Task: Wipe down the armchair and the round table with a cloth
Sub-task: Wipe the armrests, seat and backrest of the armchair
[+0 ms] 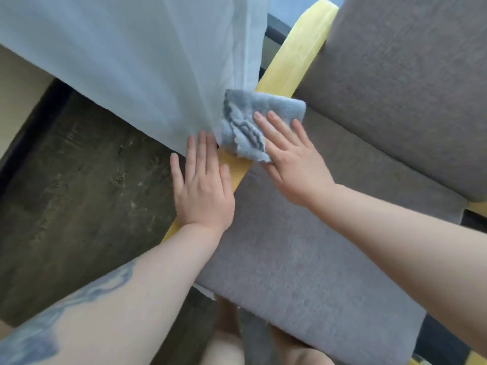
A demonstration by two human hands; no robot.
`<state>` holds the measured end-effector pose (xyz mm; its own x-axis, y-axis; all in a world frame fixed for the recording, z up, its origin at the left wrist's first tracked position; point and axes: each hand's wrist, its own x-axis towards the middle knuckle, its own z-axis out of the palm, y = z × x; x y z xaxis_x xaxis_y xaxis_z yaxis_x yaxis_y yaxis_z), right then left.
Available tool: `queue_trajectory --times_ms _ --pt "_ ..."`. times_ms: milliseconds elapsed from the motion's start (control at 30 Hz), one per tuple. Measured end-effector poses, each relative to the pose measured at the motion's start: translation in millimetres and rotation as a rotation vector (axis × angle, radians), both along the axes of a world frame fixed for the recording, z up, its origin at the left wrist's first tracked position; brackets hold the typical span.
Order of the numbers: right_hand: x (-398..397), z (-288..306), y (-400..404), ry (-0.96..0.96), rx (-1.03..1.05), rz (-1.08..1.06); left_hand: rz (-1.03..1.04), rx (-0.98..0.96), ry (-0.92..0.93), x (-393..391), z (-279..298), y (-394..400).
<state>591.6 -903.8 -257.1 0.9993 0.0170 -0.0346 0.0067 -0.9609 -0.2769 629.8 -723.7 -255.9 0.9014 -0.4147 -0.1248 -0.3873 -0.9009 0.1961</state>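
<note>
Armchair-wiping step: the right hand (287, 164), fingers flat and spread, presses the crumpled grey-blue cloth (259, 125) onto the yellow wooden armrest (290, 59) beside the grey fabric seat cushion (303, 272), while the left hand (203, 191), fingers extended, holds back the pale sheer curtain (131, 61); the next move probably calls for sliding the cloth along the rail.

A pale, sheer curtain (137, 61) hangs across the upper left of the frame, its folds gathering to a narrow point near the centre. Below it, at left, lies a dark, mottled brown floor (79, 185) with worn, lighter streaks.
</note>
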Motion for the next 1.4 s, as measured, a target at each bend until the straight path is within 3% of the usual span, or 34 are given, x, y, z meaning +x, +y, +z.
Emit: queue_trajectory --times_ms 100,200,300,467,633,867,933,1200,1300,1400 --pt "34.3 2.3 18.2 0.011 0.051 -0.330 0.009 0.045 -0.008 1.6 0.6 -0.9" --pt "20.4 4.6 44.1 0.017 0.091 -0.084 0.003 -0.012 0.000 1.6 2.3 -1.3" --pt "-0.3 3.7 2.7 0.014 0.078 0.122 -0.039 -0.044 0.008 0.2 5.1 -1.0" --pt "59.3 2.5 11.9 -0.001 0.142 -0.427 -0.132 -0.073 0.039 0.4 7.6 -0.2" --pt "12.9 4.2 -9.5 0.042 0.113 -0.073 -0.162 -0.139 0.080 -0.1 7.6 0.2" --pt "146.9 4.5 -55.0 0.061 0.111 -0.700 -0.143 -0.192 0.113 1.4 4.4 0.0" --pt "155.8 4.2 -50.4 0.078 0.112 -0.783 -0.133 -0.193 0.106 0.9 4.3 -0.4" --pt "195.1 14.7 -87.0 0.152 0.156 -0.826 -0.150 -0.160 0.120 0.0 3.5 1.0" --pt "149.6 13.5 -52.7 0.081 0.229 -0.734 -0.136 -0.184 0.114 -1.6 2.4 0.8" --pt "93.3 4.0 -10.7 0.018 0.137 -0.575 -0.121 -0.209 0.106 -3.0 2.1 0.9"
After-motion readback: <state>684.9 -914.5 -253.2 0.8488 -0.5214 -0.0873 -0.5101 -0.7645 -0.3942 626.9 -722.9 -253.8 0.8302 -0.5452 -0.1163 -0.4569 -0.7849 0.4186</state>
